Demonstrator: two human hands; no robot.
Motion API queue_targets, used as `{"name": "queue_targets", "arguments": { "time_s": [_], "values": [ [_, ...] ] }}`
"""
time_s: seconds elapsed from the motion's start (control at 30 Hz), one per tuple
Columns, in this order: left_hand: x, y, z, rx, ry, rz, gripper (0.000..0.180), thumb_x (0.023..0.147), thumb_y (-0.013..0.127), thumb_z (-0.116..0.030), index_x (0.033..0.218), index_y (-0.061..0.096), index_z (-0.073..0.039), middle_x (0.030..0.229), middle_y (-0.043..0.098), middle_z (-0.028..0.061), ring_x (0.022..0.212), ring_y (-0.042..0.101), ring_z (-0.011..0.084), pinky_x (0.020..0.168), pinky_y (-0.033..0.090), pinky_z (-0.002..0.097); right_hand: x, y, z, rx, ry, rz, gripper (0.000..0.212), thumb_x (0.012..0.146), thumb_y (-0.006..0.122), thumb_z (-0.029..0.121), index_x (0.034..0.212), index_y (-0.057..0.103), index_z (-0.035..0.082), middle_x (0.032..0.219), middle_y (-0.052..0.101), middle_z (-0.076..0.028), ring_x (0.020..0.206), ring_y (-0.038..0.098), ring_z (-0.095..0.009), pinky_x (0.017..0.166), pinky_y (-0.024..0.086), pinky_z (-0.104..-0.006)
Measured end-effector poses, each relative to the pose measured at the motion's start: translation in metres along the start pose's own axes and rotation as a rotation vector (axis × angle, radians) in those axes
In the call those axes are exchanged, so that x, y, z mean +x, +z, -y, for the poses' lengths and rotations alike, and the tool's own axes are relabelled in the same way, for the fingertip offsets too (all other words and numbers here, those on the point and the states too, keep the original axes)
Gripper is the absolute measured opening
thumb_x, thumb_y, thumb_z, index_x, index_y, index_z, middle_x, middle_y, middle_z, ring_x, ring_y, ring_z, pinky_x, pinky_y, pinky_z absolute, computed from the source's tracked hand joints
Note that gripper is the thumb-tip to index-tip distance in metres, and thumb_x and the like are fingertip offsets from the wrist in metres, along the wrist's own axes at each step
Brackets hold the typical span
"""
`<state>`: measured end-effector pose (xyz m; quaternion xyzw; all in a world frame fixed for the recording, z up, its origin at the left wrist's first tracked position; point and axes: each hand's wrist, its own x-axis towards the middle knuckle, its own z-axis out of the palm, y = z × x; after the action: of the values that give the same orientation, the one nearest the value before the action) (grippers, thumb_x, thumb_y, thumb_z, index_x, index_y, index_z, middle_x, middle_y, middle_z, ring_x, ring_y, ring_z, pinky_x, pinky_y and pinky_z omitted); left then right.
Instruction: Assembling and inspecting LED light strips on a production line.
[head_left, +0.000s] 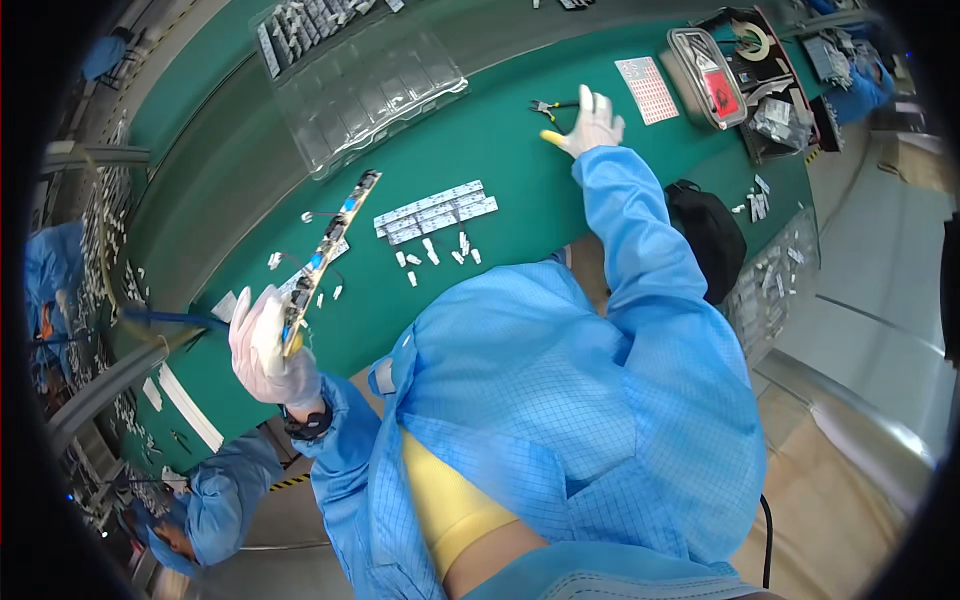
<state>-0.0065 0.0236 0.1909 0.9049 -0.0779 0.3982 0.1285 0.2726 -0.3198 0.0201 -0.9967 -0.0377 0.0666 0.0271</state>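
My left hand (270, 350), in a white glove, grips the lower end of a long, narrow circuit board (333, 235) carrying black and blue components. The board is raised and tilted over the green mat (530, 190). My right hand (594, 125) wears a white glove with a yellow thumb tip and reaches to the far side of the mat. Its fingers are stretched out beside a small pair of cutters (543, 107), close to one dark handle; whether they touch is unclear. Between the hands lie several white strip boards (435, 212) side by side, with white connectors (430, 251) on short leads.
Beyond the left hand stands a clear plastic tray (370, 100). At the far right are a sheet of red-marked labels (647, 90), a clear container (700, 75) and a dark box with a tape roll (752, 42). A black bag-like thing (708, 238) sits beside my right arm. Other people work at the left.
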Motion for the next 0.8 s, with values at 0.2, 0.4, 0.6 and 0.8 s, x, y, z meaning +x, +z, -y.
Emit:
{"name": "queue_targets", "arguments": {
  "time_s": [0.2,0.4,0.6,0.8],
  "values": [
    [0.006,0.006,-0.002,-0.010,-0.011,0.102,0.023,0.074,0.063,-0.010,0.095,0.067,-0.001,0.091,0.068,0.0159,0.087,0.066,0.0310,0.084,0.052,0.0449,0.010,0.044,-0.029,-0.208,0.031,-0.045,0.105,0.064,0.068,0.067,0.146,0.018,0.023,0.152,0.018,-0.001,0.142,0.006,-0.018,0.108,0.013,-0.0612],
    [0.022,-0.008,-0.023,0.156,0.023,0.167,0.023,0.079,0.064,-0.009,0.102,0.068,-0.006,0.099,0.069,0.0120,0.093,0.066,0.0253,0.086,0.051,0.0384,0.034,0.042,-0.009,0.217,0.170,0.050,0.043,0.086,0.061,0.028,0.125,0.053,0.013,0.114,0.058,-0.013,0.100,0.060,-0.028,0.088,0.047,-0.0339],
    [0.018,-0.026,-0.022,0.213,-0.075,0.140,0.026,0.079,0.066,-0.011,0.104,0.067,-0.005,0.102,0.068,0.0116,0.096,0.065,0.0252,0.089,0.050,0.0358,-0.114,-0.095,0.099,1.231,-0.843,0.332,0.036,0.073,0.070,0.006,0.107,0.060,0.006,0.096,0.063,-0.009,0.083,0.061,-0.018,0.077,0.049,-0.0282],
    [0.013,-0.028,-0.020,0.361,-0.016,0.205,0.026,0.079,0.065,-0.011,0.105,0.067,-0.007,0.104,0.068,0.0117,0.096,0.065,0.0250,0.090,0.050,0.0356,-0.181,-0.164,0.130,1.036,-1.018,0.195,0.062,0.066,0.079,0.032,0.115,0.053,0.007,0.097,0.058,-0.012,0.075,0.058,-0.023,0.058,0.047,-0.0303]
  ]
}}
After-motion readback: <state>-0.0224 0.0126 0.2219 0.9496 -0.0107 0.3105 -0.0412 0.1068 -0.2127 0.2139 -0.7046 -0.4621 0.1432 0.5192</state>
